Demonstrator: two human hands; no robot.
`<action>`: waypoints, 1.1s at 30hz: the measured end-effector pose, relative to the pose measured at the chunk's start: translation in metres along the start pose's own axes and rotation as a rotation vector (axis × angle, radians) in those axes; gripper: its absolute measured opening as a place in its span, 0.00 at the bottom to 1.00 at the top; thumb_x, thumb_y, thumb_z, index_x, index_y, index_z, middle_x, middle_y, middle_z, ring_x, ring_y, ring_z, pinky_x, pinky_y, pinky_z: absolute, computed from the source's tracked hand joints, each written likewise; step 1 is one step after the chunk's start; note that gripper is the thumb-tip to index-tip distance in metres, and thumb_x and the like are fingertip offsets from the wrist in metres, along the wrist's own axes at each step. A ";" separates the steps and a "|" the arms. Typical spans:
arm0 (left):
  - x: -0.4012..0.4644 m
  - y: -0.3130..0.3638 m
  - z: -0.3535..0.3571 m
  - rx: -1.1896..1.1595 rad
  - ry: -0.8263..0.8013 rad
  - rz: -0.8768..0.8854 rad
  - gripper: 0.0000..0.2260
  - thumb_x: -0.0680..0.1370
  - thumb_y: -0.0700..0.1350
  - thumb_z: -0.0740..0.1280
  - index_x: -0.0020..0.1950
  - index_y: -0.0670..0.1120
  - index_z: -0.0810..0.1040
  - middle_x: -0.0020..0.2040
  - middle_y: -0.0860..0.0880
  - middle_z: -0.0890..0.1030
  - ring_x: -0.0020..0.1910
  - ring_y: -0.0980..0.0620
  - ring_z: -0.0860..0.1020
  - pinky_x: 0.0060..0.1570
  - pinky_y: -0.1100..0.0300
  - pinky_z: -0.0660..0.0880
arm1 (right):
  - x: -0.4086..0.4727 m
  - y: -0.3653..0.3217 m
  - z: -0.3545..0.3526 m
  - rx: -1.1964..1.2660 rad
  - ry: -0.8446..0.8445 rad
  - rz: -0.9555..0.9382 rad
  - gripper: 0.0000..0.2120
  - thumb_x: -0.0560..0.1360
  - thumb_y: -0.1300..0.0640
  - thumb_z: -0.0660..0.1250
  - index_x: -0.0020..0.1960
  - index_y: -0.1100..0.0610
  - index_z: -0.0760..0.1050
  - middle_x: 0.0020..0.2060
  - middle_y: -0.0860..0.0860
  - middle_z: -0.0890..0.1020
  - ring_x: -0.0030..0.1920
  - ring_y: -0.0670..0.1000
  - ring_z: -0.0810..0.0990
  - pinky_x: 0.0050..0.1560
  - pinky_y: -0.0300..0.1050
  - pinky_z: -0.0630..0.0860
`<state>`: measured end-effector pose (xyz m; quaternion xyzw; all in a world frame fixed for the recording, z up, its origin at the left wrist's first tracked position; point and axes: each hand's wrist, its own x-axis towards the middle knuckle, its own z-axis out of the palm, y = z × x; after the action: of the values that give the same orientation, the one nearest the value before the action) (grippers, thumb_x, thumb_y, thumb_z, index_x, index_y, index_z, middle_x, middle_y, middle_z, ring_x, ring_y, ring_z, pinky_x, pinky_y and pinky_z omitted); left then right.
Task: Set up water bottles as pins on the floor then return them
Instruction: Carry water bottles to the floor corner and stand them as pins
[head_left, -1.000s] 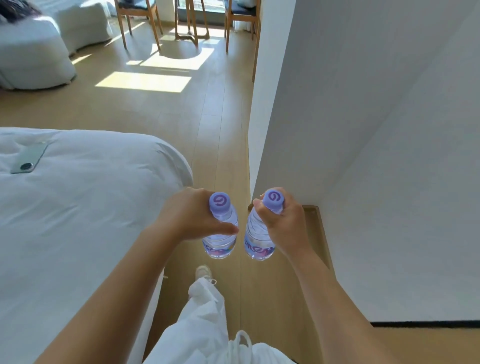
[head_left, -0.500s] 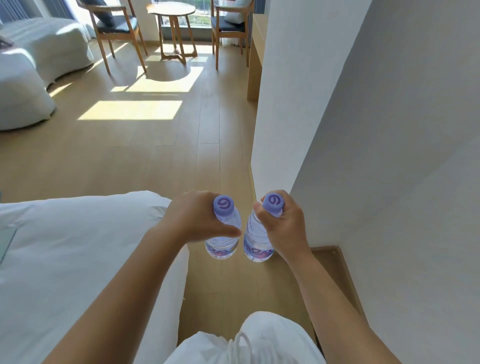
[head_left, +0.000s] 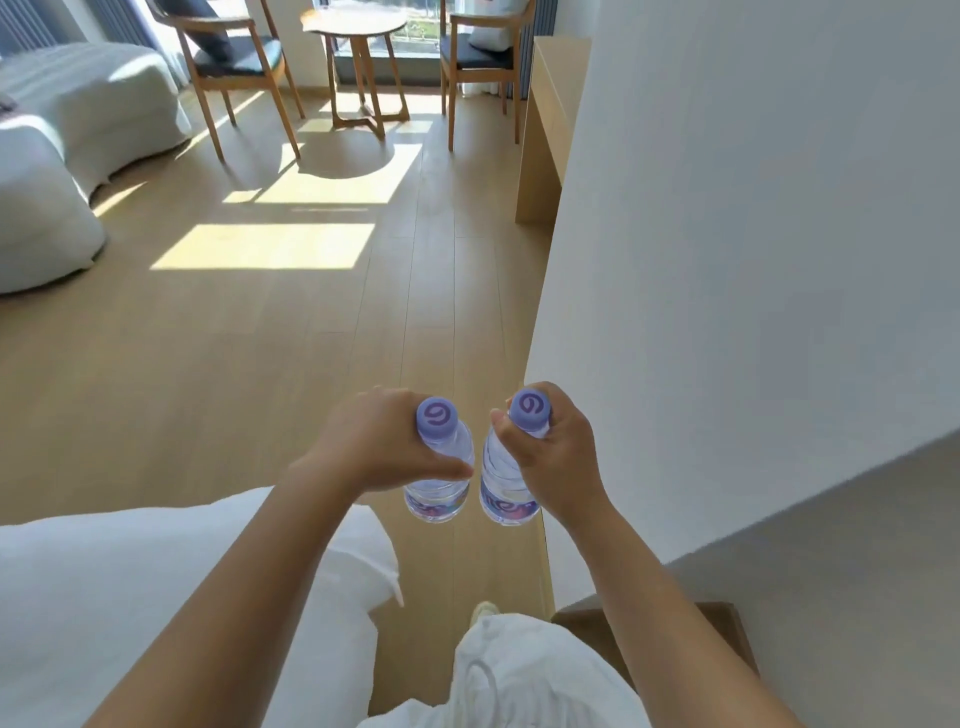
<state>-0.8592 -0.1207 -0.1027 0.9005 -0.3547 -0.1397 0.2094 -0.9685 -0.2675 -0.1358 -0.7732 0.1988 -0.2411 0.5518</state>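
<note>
Pale wooden floor (head_left: 322, 338) runs ahead, sun laying bright rectangles across the boards, with a white wall (head_left: 753, 234) close on the right. Up at the far window sits a round wooden table (head_left: 354, 23) between two wooden chairs, the left chair (head_left: 228, 57) and the right chair (head_left: 480, 52), both with dark seat pads. A white bed (head_left: 104, 597) fills the near left, and a second bed (head_left: 47, 171) lies further off on the left.

Front and centre, two bottles are carried upright over the floor, just beside each other. The left hand (head_left: 374, 447) has its fingers and thumb curled round the shoulder of the left bottle (head_left: 439, 467); the right hand (head_left: 556, 457) is wrapped round the neck of the right bottle (head_left: 506, 488). Both are clear with lilac caps, each cap stamped with a darker purple swirl. Purple lettering shows on the lower labels, but too curved and cut off to read. White trousers (head_left: 519, 670) and one shoe tip (head_left: 483, 609) show below.
</note>
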 end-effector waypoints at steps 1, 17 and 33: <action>0.022 -0.004 -0.005 -0.002 0.000 -0.011 0.19 0.53 0.69 0.66 0.34 0.58 0.73 0.26 0.58 0.75 0.27 0.58 0.70 0.28 0.62 0.67 | 0.023 0.002 0.003 0.000 0.002 -0.001 0.08 0.72 0.62 0.71 0.41 0.59 0.71 0.35 0.53 0.76 0.37 0.51 0.74 0.42 0.40 0.73; 0.287 -0.086 -0.075 -0.014 -0.058 0.014 0.19 0.58 0.63 0.73 0.38 0.51 0.76 0.32 0.55 0.78 0.29 0.57 0.71 0.29 0.63 0.68 | 0.282 0.032 0.081 -0.040 0.133 0.019 0.11 0.72 0.61 0.71 0.38 0.51 0.69 0.33 0.49 0.76 0.35 0.46 0.74 0.38 0.31 0.72; 0.572 -0.177 -0.176 -0.071 -0.086 0.197 0.18 0.54 0.64 0.69 0.33 0.52 0.74 0.31 0.54 0.78 0.33 0.54 0.76 0.34 0.56 0.75 | 0.543 0.032 0.170 -0.104 0.329 0.021 0.11 0.72 0.56 0.71 0.42 0.46 0.69 0.36 0.44 0.76 0.43 0.46 0.77 0.39 0.29 0.75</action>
<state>-0.2801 -0.3539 -0.0923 0.8465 -0.4448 -0.1693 0.2386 -0.4323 -0.4604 -0.1295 -0.7487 0.3068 -0.3480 0.4735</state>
